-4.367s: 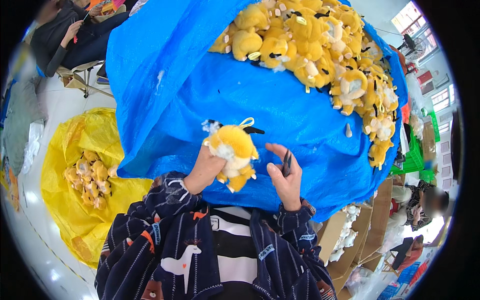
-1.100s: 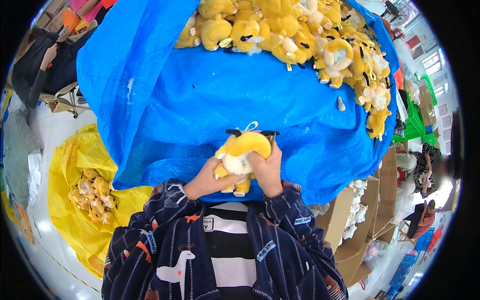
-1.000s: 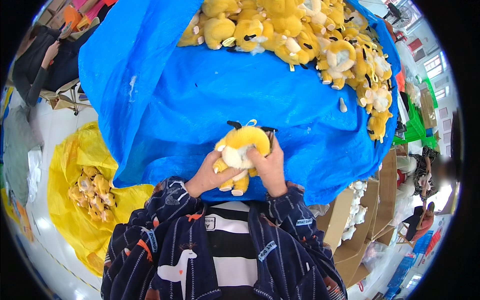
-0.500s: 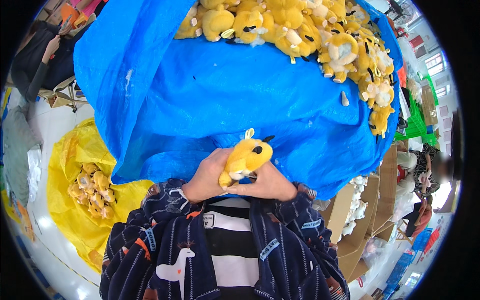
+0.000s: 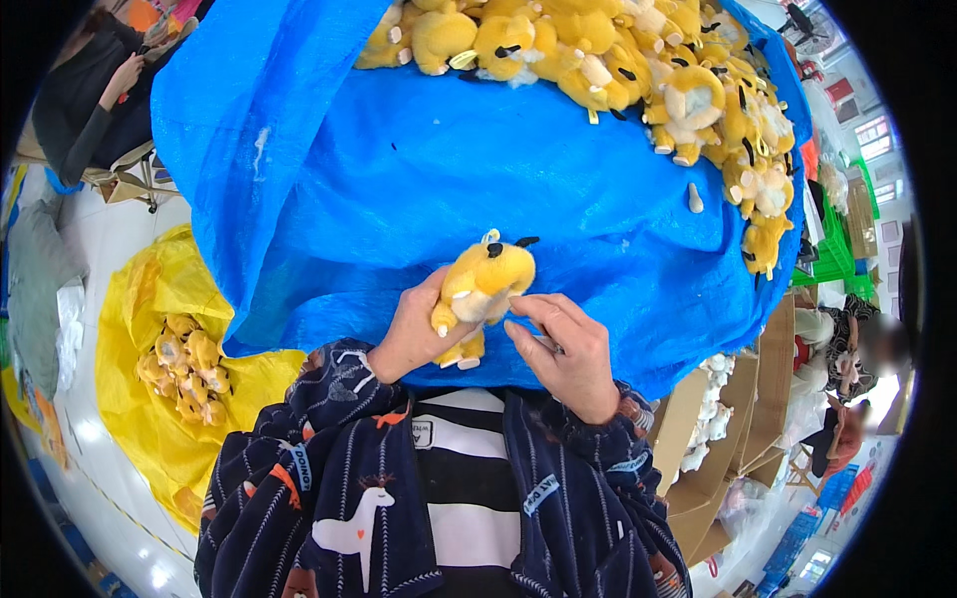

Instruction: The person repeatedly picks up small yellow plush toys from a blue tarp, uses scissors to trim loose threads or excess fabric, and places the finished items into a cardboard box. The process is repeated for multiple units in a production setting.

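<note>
In my left hand (image 5: 407,331) is a small yellow plush toy (image 5: 484,281) with a pale belly, dark ears and a yellow loop on top. My fingers wrap around its side and back, and it tilts over the near edge of the blue tarp (image 5: 399,189). Beside the toy's belly, my right hand (image 5: 576,357) is closed in a pinch, thumb and forefinger close to the toy's right side. Whatever lies in that pinch is too small to make out.
A heap of similar plush toys (image 5: 568,40) lines the tarp's far and right sides. At left, a yellow sack (image 5: 140,379) holds more toys. Cardboard boxes (image 5: 733,439) stand at right, near white plush pieces (image 5: 706,419). Other people sit at far left and far right.
My right hand has come off the toy and moved right, now pinching beside its belly. The toy, still in my left hand, has turned to show more of its belly and feet.
</note>
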### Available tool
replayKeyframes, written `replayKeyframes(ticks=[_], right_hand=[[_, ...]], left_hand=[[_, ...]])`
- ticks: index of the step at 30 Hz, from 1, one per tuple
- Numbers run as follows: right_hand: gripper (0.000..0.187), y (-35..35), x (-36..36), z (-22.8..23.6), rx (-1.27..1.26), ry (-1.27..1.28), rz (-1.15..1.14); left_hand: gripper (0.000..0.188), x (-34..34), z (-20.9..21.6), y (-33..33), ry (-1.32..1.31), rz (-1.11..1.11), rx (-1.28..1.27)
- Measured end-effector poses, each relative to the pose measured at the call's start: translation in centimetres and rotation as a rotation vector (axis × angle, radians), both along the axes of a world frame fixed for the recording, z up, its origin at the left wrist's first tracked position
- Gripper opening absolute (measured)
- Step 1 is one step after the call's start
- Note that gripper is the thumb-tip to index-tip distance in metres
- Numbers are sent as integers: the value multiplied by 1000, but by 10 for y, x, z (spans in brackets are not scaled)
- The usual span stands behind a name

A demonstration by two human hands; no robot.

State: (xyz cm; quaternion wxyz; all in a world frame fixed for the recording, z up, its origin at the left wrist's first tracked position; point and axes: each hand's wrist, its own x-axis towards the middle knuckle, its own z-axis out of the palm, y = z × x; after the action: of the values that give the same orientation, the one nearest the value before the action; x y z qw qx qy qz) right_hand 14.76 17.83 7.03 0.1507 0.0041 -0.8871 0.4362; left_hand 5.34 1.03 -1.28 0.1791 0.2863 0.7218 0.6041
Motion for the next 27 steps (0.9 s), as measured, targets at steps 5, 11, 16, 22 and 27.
replayKeyframes(ticks=[5, 11, 16, 22, 27], right_hand=[[28, 3, -6, 12, -109, 28, -142], [15, 2, -7, 0, -193, -92, -107], [21, 6, 11, -14, -256, 38, 3], [39, -6, -2, -36, 364, 176, 75], [10, -25, -5, -47, -302, -39, -217]], left_hand=[[56, -1, 21, 0, 374, 57, -168], [57, -4, 22, -1, 661, 99, -244], [56, -4, 21, -1, 689, 97, -312], [57, -2, 22, 2, 711, 84, -342], [59, 5, 22, 3, 727, 20, -402]])
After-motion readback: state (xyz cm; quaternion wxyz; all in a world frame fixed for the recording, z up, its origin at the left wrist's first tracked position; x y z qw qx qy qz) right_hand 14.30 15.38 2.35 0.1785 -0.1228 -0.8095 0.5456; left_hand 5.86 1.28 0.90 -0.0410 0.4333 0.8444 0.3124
